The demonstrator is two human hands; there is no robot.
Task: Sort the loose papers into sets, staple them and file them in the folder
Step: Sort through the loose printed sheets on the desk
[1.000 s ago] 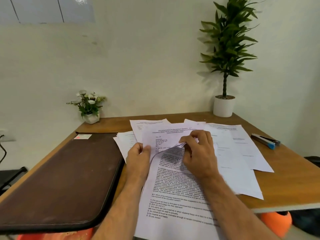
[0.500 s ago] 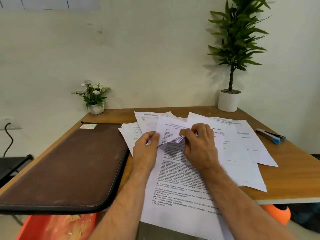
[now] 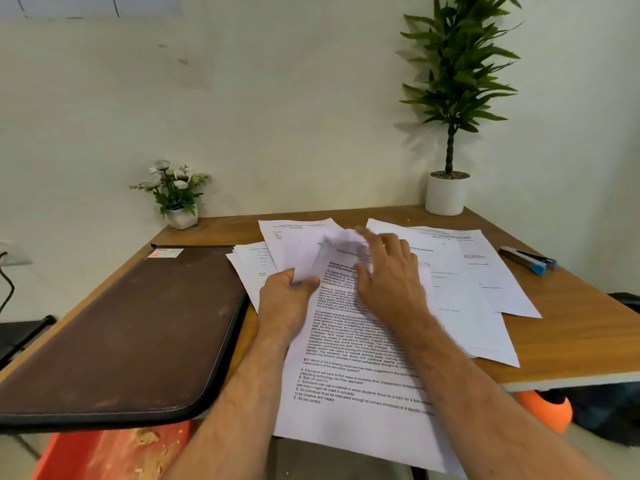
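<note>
A printed sheet (image 3: 349,368) lies in front of me and hangs over the table's near edge. My left hand (image 3: 285,299) pinches the lower corner of a blurred, lifted page (image 3: 311,254) at the sheet's top left. My right hand (image 3: 388,275) lies over the sheet's top with its fingers stretched out. More white papers (image 3: 464,296) fan out to the right, and others (image 3: 249,268) lie behind my left hand. A closed brown folder (image 3: 131,323) covers the table's left part. At the right edge lies a blue and black stapler (image 3: 528,259).
The wooden table (image 3: 571,341) stands against a white wall. A small flower pot (image 3: 178,195) is at the back left, a tall potted plant (image 3: 448,133) at the back right. Orange objects (image 3: 543,408) show below the table edge.
The page that my right hand pinched has gone up and over to the left. My right hand has let go and spread its fingers; my left hand still holds the page's corner.
</note>
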